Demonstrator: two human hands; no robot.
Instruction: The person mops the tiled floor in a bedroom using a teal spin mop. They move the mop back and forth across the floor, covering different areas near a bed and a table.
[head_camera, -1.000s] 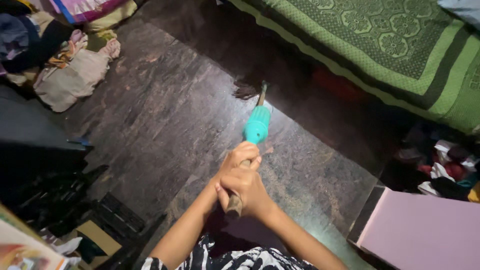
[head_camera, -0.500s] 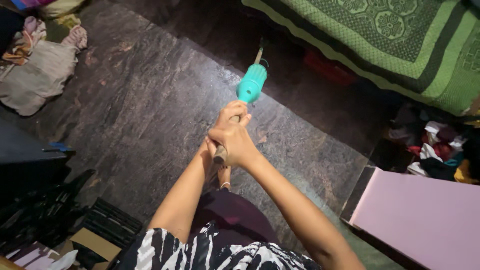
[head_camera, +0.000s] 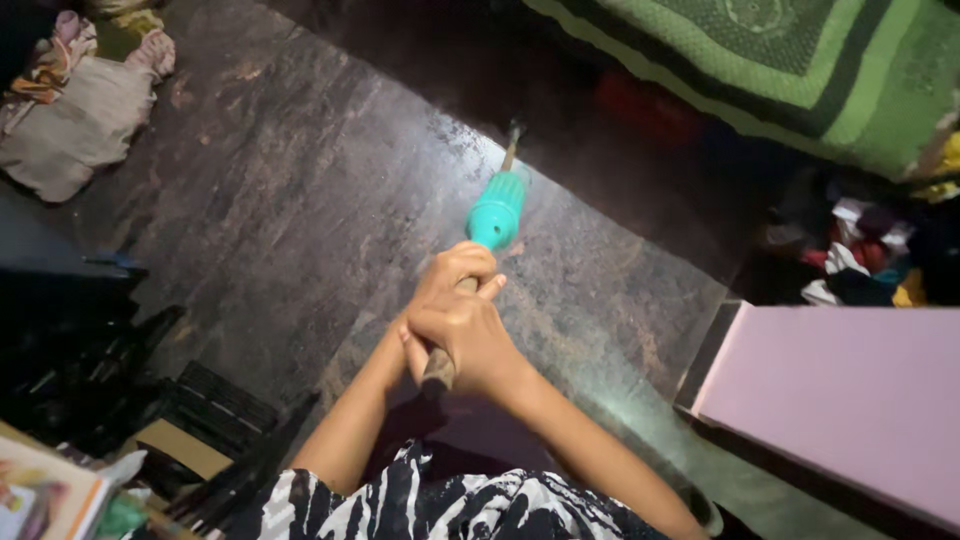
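Note:
Both my hands grip the brown wooden handle (head_camera: 437, 372) of a long cleaning tool, one hand over the other. My left hand (head_camera: 452, 272) sits further along the stick, just behind a teal plastic collar (head_camera: 497, 210). My right hand (head_camera: 468, 335) is wrapped around the handle near its blunt end, close to my body. Beyond the collar a thin shaft (head_camera: 512, 150) runs toward the dark gap under the bed, and the tool's head is hidden in shadow there. The tool points away from me across the dark stone floor (head_camera: 300, 200).
A bed with a green patterned cover (head_camera: 800, 70) lies at the top right. A pink flat box (head_camera: 840, 390) stands at the right, with loose clothes (head_camera: 860, 250) behind it. A cloth bundle (head_camera: 80, 110) lies top left. Dark crates and books (head_camera: 120, 400) crowd the lower left.
My hands and the tool pushed forward toward the bed, then came back a little. The grip stayed the same and the view shifted slightly.

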